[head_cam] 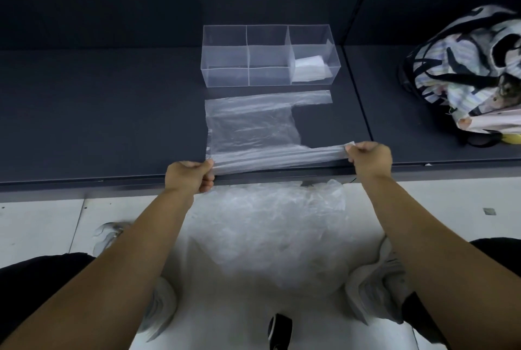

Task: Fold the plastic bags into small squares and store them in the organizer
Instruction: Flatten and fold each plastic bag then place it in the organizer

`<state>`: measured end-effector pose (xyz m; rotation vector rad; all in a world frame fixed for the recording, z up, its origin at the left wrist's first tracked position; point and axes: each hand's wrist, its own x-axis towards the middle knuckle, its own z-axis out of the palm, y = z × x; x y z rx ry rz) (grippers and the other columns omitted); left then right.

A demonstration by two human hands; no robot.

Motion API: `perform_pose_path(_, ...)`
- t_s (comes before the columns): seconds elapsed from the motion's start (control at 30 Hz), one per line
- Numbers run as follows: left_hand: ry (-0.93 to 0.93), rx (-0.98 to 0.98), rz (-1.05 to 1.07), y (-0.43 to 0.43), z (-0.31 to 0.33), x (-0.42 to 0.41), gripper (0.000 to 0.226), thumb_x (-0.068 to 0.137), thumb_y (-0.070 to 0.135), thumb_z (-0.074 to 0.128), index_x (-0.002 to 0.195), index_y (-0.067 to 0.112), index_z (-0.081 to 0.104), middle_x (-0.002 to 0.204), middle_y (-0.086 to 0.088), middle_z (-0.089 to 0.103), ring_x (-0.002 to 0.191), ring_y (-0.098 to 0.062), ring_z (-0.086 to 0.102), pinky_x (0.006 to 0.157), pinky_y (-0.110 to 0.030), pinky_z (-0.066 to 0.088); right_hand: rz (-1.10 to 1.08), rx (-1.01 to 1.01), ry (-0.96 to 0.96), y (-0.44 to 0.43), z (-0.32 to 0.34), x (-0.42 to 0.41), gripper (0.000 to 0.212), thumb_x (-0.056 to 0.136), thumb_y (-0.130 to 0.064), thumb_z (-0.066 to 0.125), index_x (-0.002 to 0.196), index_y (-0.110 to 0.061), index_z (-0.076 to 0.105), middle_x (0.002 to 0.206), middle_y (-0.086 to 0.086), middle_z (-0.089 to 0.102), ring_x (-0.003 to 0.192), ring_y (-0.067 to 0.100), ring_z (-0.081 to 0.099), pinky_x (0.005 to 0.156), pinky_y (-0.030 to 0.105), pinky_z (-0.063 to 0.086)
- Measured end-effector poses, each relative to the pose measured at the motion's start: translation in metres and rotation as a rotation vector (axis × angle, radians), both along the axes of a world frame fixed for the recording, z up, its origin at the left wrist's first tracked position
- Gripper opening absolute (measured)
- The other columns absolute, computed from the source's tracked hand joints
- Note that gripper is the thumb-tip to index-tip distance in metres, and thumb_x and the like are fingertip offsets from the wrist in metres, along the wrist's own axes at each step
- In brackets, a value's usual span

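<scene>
Plastic bag (251, 127) on table (112, 110), left hand (189, 177) and right hand (369, 156) pinching its near edge, one organizer (225, 68), one folded bag (310, 69) inside

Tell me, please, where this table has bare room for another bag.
The table is bare left of the organizer and the flat plastic bag, and in the notch between its handles. Crowded: the near edge, where left hand and right hand grip it, and far right by the patterned bag.
</scene>
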<state>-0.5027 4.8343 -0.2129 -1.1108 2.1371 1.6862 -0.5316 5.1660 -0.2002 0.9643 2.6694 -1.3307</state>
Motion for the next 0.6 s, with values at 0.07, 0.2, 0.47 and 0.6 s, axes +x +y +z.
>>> perform_pose_path(0.07, -0.007, -0.179, -0.07, 0.003, 0.003, 0.002, 0.032, 0.085, 0.029, 0.072, 0.06, 0.01, 0.064, 0.054, -0.004, 0.062, 0.044, -0.013, 0.056, 0.052, -0.027, 0.054, 0.018, 0.167, -0.07, 0.001, 0.0, -0.002, 0.015, 0.089, -0.023, 0.065, 0.089, -0.009, 0.068, 0.096, 0.015, 0.068, 0.094, 0.034, 0.063, 0.08, 0.036, 0.049)
perform_pose_path(0.2, 0.246, -0.76, -0.188, 0.007, 0.006, -0.005, 0.024, 0.093, 0.026, 0.059, 0.083, 0.006, 0.066, 0.09, -0.01, 0.064, 0.084, -0.024, 0.057, 0.069, -0.031, 0.041, -0.018, 0.519, -0.015, -0.03, 0.004, -0.008, 0.038, 0.086, -0.021, 0.062, 0.123, -0.011, 0.054, 0.13, 0.017, 0.045, 0.12, 0.038, 0.043, 0.1, 0.047, 0.033)
perform_pose_path(0.47, 0.206, -1.08, -0.979, 0.018, -0.03, -0.039, 0.063, 0.097, 0.044, 0.001, 0.151, 0.012, -0.005, 0.161, -0.004, -0.007, 0.147, -0.017, -0.009, 0.118, -0.038, -0.009, 0.885, 0.333, 0.222, -0.18, -0.026, -0.017, 0.05, 0.103, -0.027, 0.035, 0.149, -0.01, 0.028, 0.159, 0.008, 0.018, 0.148, 0.022, 0.012, 0.121, 0.036, 0.006)
perform_pose_path(0.6, 0.234, -1.125, -0.979, 0.01, -0.048, -0.036, 0.078, 0.088, 0.061, -0.011, 0.151, 0.015, -0.008, 0.156, 0.003, -0.016, 0.145, -0.012, -0.015, 0.116, -0.037, -0.013, 0.954, 0.643, 0.03, -0.148, -0.053, -0.024, 0.068, 0.098, -0.057, 0.014, 0.154, -0.02, 0.002, 0.162, 0.002, -0.004, 0.148, 0.016, -0.009, 0.119, 0.038, -0.011)
